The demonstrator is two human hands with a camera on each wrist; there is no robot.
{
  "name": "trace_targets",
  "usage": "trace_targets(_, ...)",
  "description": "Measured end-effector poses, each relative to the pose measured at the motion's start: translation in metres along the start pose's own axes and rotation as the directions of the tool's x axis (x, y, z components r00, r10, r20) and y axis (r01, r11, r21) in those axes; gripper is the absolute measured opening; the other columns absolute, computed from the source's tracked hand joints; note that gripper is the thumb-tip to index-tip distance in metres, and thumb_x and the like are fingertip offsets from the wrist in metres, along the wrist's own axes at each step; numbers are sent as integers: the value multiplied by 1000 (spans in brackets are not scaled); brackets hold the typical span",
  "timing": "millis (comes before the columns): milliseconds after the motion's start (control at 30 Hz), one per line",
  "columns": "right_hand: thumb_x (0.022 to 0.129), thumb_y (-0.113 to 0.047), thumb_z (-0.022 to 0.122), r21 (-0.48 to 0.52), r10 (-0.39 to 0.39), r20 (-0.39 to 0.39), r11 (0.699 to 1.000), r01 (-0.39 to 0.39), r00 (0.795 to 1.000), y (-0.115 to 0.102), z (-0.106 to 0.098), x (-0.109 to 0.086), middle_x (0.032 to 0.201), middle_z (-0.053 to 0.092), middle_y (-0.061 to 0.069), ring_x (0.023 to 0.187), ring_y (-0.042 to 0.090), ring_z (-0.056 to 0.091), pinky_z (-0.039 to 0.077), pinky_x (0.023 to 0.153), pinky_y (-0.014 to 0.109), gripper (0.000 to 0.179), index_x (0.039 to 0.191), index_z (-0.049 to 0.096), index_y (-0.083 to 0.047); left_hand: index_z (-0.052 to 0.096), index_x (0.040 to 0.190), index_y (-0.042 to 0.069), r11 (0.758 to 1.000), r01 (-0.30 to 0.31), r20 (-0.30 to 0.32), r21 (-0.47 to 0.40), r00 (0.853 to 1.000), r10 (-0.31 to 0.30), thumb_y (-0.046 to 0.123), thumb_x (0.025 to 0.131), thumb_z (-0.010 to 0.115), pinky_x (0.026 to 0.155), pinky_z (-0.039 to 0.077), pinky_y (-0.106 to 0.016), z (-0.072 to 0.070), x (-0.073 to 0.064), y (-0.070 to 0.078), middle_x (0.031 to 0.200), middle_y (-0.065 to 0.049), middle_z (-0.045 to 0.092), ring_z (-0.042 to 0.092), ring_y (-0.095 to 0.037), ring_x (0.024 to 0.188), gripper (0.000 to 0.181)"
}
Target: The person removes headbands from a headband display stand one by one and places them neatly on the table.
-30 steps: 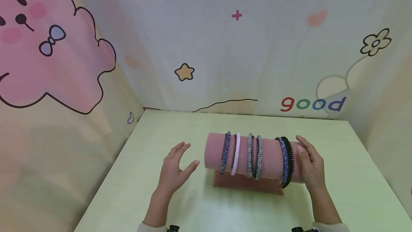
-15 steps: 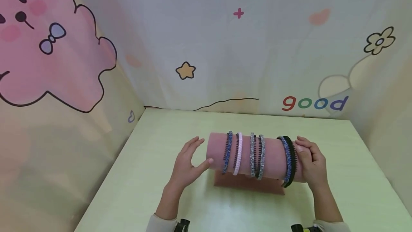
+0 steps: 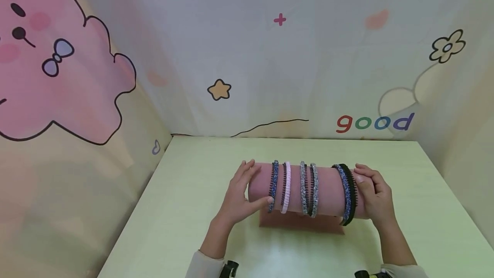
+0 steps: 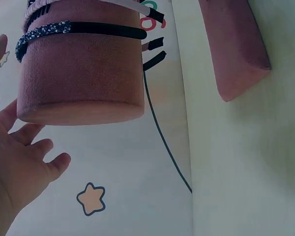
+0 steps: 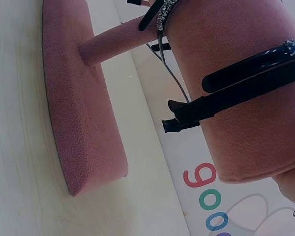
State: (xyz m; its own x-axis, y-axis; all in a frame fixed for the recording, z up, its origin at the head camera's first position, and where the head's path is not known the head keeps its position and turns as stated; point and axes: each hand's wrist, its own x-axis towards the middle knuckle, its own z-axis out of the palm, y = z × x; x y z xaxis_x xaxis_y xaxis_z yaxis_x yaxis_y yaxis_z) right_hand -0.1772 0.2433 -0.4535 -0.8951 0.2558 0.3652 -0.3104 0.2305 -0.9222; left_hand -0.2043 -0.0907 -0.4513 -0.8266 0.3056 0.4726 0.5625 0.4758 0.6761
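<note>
A pink velvet headband stand [image 3: 326, 192], a padded roll on a flat base [image 3: 301, 222], stands on the table with several headbands around it. At its left end are a blue glittery headband [image 3: 273, 183] and a pale pink headband [image 3: 286, 188]. Silver glittery headbands [image 3: 303, 188] sit mid-roll; a blue one and a black headband [image 3: 350, 196] are at the right. My left hand [image 3: 240, 196] is at the roll's left end, fingers spread, thumb by the blue headband; contact is unclear. My right hand [image 3: 377, 198] grips the right end, thumb in front, fingers over the top.
The pale green table [image 3: 193, 175] meets a printed cloth backdrop [image 3: 251, 55] behind and at both sides. In the right wrist view, a post [image 5: 118, 42] joins the roll to its base. Black headband ends [image 5: 187, 115] stick out beneath the roll.
My left hand has moved right, from apart from the stand to its left end, thumb now in front of the roll. The right hand stays on the right end throughout.
</note>
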Motion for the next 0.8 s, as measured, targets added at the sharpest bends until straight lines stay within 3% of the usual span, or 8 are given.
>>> trace_targets(367,96,-9,49,73,30,-20,997,-28,999,-2,2,-2,123,55,-3,114,10,45,34,88,16,25,114,55,6,44,138,22,996,-93,73,-16,993,94,42,65,81,101,21,-57,0,23,-1,143,-2,38,16,-28,138,84)
trace_targets(633,95,-7,49,130,26,-33,991,-22,999,0,4,-2,124,55,1,114,14,46,34,89,19,24,114,55,7,45,137,23,997,-67,145,-22,987,70,41,65,81,103,15,-58,-3,37,0,145,1,36,9,-24,139,82)
trace_targets(800,95,-9,49,120,44,-39,992,-39,998,0,4,-3,125,54,1,114,14,46,34,89,19,24,113,56,6,45,138,26,999,-4,228,-34,974,11,40,64,83,102,20,-55,-4,42,1,145,-1,36,8,-20,139,84)
